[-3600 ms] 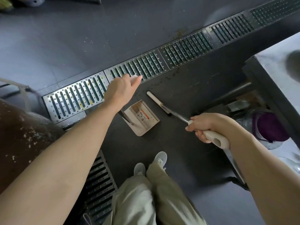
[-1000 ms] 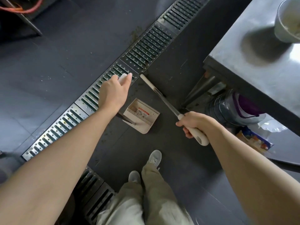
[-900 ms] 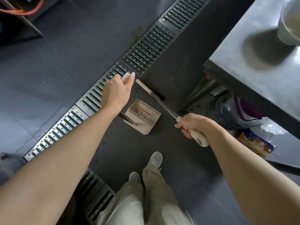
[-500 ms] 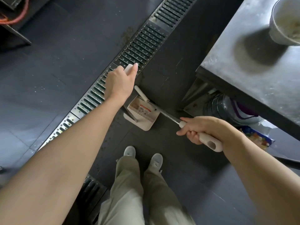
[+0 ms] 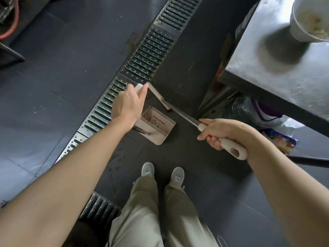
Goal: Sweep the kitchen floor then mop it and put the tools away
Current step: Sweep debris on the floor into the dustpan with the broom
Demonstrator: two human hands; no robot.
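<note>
While the left hand [image 5: 126, 106] is gripping the dustpan [image 5: 156, 124] handle, the right hand [image 5: 223, 133] is gripping the broom [image 5: 185, 117].
Broom head is lying by the drain grate's [image 5: 142, 63] edge, with bare floor [image 5: 58, 68] beyond.

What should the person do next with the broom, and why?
Probably pull the broom a short way toward the dustpan. The right hand grips the broom handle, the left hand grips the dustpan's handle, and the broom's head lies just beyond the pan's open mouth, beside the floor drain.
</note>
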